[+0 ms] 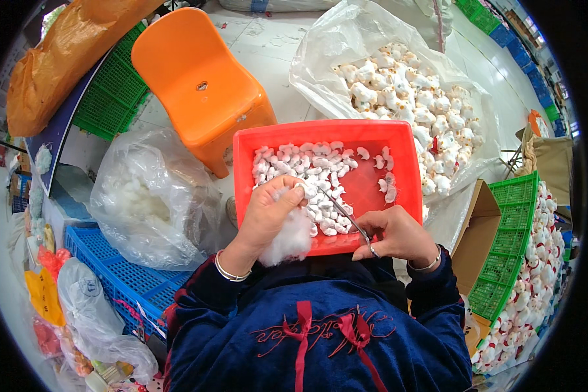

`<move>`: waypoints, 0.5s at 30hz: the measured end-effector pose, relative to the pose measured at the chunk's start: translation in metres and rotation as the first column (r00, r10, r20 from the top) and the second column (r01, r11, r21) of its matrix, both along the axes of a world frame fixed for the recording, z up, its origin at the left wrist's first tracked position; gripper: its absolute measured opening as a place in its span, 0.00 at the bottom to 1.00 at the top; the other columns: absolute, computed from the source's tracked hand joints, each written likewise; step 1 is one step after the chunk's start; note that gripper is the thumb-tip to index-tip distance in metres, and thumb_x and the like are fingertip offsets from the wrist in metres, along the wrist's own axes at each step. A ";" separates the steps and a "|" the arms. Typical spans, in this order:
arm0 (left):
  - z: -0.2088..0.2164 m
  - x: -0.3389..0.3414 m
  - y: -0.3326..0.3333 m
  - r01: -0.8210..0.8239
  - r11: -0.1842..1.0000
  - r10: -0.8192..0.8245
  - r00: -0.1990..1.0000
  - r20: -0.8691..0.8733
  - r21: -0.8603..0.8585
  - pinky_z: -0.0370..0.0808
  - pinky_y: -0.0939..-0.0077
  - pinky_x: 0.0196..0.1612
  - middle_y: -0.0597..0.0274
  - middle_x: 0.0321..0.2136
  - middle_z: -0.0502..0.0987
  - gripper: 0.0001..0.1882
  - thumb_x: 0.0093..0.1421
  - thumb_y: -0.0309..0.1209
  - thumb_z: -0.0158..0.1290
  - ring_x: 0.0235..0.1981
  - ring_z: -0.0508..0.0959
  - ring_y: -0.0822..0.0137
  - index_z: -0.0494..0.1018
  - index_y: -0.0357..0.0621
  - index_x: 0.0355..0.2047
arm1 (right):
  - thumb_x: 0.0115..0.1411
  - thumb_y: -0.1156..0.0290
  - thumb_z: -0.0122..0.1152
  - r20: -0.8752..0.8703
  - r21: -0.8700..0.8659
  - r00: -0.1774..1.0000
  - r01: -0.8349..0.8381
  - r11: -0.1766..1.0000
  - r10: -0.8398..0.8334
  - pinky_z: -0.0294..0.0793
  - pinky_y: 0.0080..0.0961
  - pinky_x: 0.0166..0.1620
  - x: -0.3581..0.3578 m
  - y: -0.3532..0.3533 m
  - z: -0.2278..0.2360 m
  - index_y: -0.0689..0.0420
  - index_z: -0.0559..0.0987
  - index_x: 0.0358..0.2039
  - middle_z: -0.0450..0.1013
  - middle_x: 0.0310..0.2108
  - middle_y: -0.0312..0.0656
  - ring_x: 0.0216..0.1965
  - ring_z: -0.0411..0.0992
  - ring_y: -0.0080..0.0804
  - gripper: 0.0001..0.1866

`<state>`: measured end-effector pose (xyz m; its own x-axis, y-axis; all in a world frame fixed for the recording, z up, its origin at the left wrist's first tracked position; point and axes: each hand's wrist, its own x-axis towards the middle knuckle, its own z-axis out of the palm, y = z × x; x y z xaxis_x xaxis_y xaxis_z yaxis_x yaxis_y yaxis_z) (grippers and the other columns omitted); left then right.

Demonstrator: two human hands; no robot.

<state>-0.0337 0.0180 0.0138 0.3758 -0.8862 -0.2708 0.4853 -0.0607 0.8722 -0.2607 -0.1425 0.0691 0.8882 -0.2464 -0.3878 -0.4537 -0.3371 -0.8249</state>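
Note:
My left hand [266,210] is closed, with a fluffy tuft of white stuffing [290,239] hanging below its fingers. A small white piece pokes out at the fingertips, mostly hidden by them. Long thin metal forceps [342,210] with finger loops are gripped in my right hand [396,234]; their tip reaches toward the left fingertips. Both hands are over the near part of a red plastic tray [408,170]. Small curved white stuffed pieces [310,160] are heaped in its left and middle, with several apart on the right side.
An orange chair [202,85] stands beyond the tray. Left are a clear bag of stuffing [153,199] and a blue crate [121,264]. A big clear bag holds many white plush toys [424,104]. A green crate [509,228] and cardboard box [477,228] stand right.

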 end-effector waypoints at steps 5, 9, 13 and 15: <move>-0.010 0.010 -0.004 -0.135 0.989 0.130 0.989 -0.074 -0.067 0.72 0.83 0.38 0.70 0.30 0.75 0.07 0.68 0.27 0.51 0.31 0.73 0.79 0.75 0.42 0.44 | 0.46 0.59 0.83 0.116 -0.211 0.989 0.110 0.971 -0.087 0.77 0.31 0.41 0.000 0.004 -0.003 0.61 0.82 0.43 0.78 0.31 0.44 0.35 0.77 0.35 0.28; -0.015 0.014 -0.009 -0.318 0.939 0.282 0.929 -0.238 -0.128 0.73 0.82 0.40 0.67 0.32 0.76 0.08 0.69 0.28 0.49 0.33 0.74 0.77 0.74 0.42 0.46 | 0.45 0.59 0.80 0.212 -0.481 0.963 -0.044 0.876 0.164 0.74 0.39 0.52 0.008 0.010 -0.004 0.58 0.81 0.49 0.76 0.43 0.45 0.50 0.72 0.48 0.31; -0.014 0.010 -0.014 -0.402 0.901 0.328 0.877 -0.352 -0.163 0.76 0.75 0.45 0.62 0.37 0.77 0.10 0.70 0.29 0.47 0.39 0.76 0.72 0.73 0.42 0.48 | 0.49 0.58 0.76 0.132 -0.472 0.968 -0.130 0.872 0.216 0.76 0.40 0.43 0.028 0.022 -0.010 0.58 0.83 0.42 0.78 0.35 0.46 0.41 0.76 0.48 0.23; -0.008 0.002 -0.017 -0.413 0.895 0.323 0.859 -0.398 -0.166 0.77 0.70 0.47 0.60 0.39 0.78 0.10 0.70 0.29 0.47 0.41 0.77 0.70 0.72 0.43 0.50 | 0.51 0.59 0.74 0.087 -0.331 0.989 -0.088 0.940 0.123 0.76 0.42 0.38 0.038 0.027 -0.019 0.58 0.83 0.37 0.78 0.29 0.48 0.35 0.78 0.49 0.18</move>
<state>-0.0313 0.0009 0.0058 0.6072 -0.7553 -0.2468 0.7058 0.3699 0.6042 -0.2225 -0.1153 0.0498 0.9472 -0.2459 -0.2059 -0.3180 -0.6360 -0.7031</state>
